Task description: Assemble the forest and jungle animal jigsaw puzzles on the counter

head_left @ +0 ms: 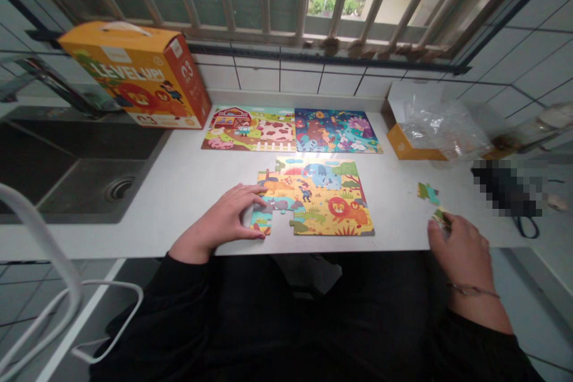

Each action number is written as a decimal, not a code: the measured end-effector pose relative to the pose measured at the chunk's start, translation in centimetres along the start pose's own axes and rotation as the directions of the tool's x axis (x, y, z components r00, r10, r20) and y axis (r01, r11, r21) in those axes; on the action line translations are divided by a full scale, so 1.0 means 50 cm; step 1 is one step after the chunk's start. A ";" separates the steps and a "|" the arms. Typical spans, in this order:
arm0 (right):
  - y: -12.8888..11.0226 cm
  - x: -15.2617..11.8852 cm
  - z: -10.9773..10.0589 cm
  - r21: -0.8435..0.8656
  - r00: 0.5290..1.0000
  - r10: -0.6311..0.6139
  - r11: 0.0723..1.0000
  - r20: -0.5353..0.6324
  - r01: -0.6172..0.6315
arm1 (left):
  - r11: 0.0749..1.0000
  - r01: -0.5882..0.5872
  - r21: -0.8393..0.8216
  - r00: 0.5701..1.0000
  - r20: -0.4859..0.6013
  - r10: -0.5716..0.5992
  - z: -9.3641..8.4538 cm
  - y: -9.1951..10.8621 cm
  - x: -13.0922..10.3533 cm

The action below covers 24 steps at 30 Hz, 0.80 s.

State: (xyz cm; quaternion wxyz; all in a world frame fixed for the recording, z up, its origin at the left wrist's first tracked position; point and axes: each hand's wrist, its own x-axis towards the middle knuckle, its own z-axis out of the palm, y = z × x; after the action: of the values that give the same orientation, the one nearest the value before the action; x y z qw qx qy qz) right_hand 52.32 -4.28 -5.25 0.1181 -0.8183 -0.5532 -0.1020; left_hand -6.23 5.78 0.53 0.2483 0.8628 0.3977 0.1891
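Note:
A safari jigsaw puzzle lies on the white counter in front of me, with gaps at its bottom edge and upper left corner. My left hand rests at its left side, fingers spread, fingertips touching the edge pieces. Over on the right, my right hand has thumb and fingers closed on a puzzle piece, partly hidden by the fingers. Just beyond it lies a loose puzzle piece, green, yellow and blue. Behind are a farm puzzle and a dark blue night-animal puzzle, side by side.
An orange puzzle box stands at back left beside the dark sink. At back right sits an open box with clear plastic wrap. A dark, blurred object lies far right. A white cable hangs at left.

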 end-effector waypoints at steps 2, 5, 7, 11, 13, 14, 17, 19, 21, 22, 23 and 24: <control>-0.002 0.000 -0.001 -0.004 1.000 0.009 1.000 -0.005 -0.009 | 1.000 -0.002 0.004 1.000 -0.005 0.002 -0.001 0.005 0.000; -0.009 -0.001 -0.004 -0.009 1.000 0.012 1.000 -0.011 -0.012 | 1.000 -0.009 0.014 1.000 -0.014 0.009 0.000 0.011 0.000; -0.014 -0.001 -0.006 -0.009 1.000 0.017 1.000 -0.023 -0.018 | 1.000 -0.014 0.019 1.000 -0.017 0.014 0.001 0.014 0.000; -0.024 -0.004 -0.011 -0.001 0.998 0.031 1.000 -0.049 -0.031 | 1.000 -0.006 0.024 1.000 -0.025 0.007 0.003 0.020 -0.002; -0.027 -0.005 -0.012 0.005 0.998 0.040 0.999 -0.046 -0.039 | 1.000 -0.006 0.028 1.000 -0.030 0.007 0.005 0.021 -0.003; -0.029 -0.006 -0.013 0.007 0.998 0.048 0.999 -0.044 -0.047 | 0.999 -0.007 0.032 0.999 -0.031 0.008 0.006 0.020 -0.003; -0.031 -0.007 -0.013 0.003 0.997 0.061 0.998 -0.042 -0.061 | 0.999 -0.008 0.043 1.000 -0.029 0.010 0.008 0.016 -0.006; -0.032 -0.007 -0.013 -0.001 0.997 0.054 0.999 -0.048 -0.054 | 0.999 -0.009 0.048 0.999 -0.030 0.011 0.009 0.013 -0.007; -0.031 -0.006 -0.012 -0.008 0.998 0.040 0.999 -0.053 -0.041 | 0.999 -0.006 0.045 1.000 -0.028 0.007 0.008 0.011 -0.008; -0.029 -0.006 -0.011 -0.011 0.998 0.034 0.999 -0.053 -0.035 | 0.999 -0.002 0.041 1.000 -0.023 0.003 0.008 0.011 -0.008; -0.028 -0.005 -0.010 -0.014 0.998 0.032 0.999 -0.053 -0.032 | 0.999 0.002 0.038 1.000 -0.018 -0.001 0.007 0.010 -0.008; -0.026 -0.005 -0.009 -0.017 0.998 0.031 0.999 -0.051 -0.031 | 0.999 0.004 0.035 1.000 -0.014 -0.003 0.007 0.010 -0.008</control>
State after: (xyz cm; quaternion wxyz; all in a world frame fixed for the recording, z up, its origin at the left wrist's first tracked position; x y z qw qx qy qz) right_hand 51.01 -4.15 -4.78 0.1264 -0.8249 -0.5364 -0.1260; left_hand -5.99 5.09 0.51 0.2306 0.8650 0.4042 0.1876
